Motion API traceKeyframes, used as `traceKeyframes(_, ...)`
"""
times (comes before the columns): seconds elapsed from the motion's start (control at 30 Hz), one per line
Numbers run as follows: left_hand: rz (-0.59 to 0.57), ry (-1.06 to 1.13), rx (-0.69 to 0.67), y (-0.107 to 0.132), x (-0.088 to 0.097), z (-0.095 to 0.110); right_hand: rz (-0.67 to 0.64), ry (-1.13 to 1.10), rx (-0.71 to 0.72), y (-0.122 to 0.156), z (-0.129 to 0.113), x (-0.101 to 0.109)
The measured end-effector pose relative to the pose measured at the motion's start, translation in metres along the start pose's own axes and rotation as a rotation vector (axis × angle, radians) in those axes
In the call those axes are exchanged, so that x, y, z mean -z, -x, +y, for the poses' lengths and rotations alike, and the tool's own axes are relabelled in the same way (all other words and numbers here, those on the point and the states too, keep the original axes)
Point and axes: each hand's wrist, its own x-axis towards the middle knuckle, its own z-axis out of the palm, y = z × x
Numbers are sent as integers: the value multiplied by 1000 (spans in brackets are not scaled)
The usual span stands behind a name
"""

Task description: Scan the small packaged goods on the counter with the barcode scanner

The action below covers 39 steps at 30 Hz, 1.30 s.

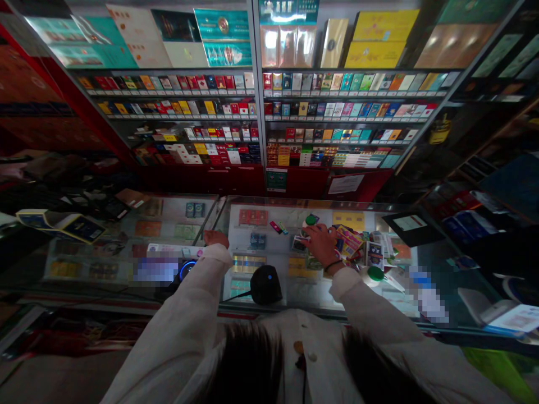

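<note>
My left hand (216,239) rests on the glass counter with its fingers curled into a loose fist; nothing shows in it. To its left lies a long whitish box (172,249). My right hand (323,244), with a dark band at the wrist, reaches over a heap of small colourful packets (350,241), fingers apart. Just beyond its fingertips is a white container with a green lid (310,219); whether they touch it I cannot tell. A dark packet (299,243) lies by the thumb. Near my right wrist is a second green lid (375,274).
A black rounded device (265,285) with a cable stands on the counter (280,255) between my arms. Cigarette packs line the shelves (261,98) beyond. A black board with a white label (412,227) lies right; a blue-lit round device (187,271) sits left.
</note>
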Motion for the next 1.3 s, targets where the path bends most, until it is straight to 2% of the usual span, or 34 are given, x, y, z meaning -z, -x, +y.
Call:
traceKeyframes(0.1, 34, -90, 76, -2, -1, -2, 58, 11, 21, 1, -5, 8)
traceKeyframes(0.17, 48, -125, 50, 2, -5, 2, 75, 21, 46, 3, -9, 14)
traceKeyframes(0.33, 67, -126, -168, 24, -15, 25, 65, 53, 91, 11, -16, 23)
traceKeyframes(0.47, 28, -72, -379, 39, -16, 48, 8, 58, 135, 16, -21, 20)
traceKeyframes(0.57, -22, 23, -525, 46, -3, 65, -16, 5, 182, 19, -27, 18)
traceKeyframes(0.7, -119, 407, -863, 55, 28, 80, -5, -136, 221, 23, -36, 22)
traceKeyframes(0.8, -166, 611, -1001, 63, 50, 86, 3, -268, 207, 25, -41, 31)
traceKeyframes(0.9, -223, 735, -1032, 71, 65, 91, 41, -381, 153, 27, -43, 41)
traceKeyframes(1.0, -279, 842, -993, 76, 71, 94, 80, -435, 126, 30, -42, 50)
traceKeyframes(1.17, -364, 905, -931, 73, 66, 95, 137, -410, 92, 42, -41, 58)
traceKeyframes(1.3, -437, 940, -917, 65, 59, 96, 154, -417, 74, 58, -39, 52)
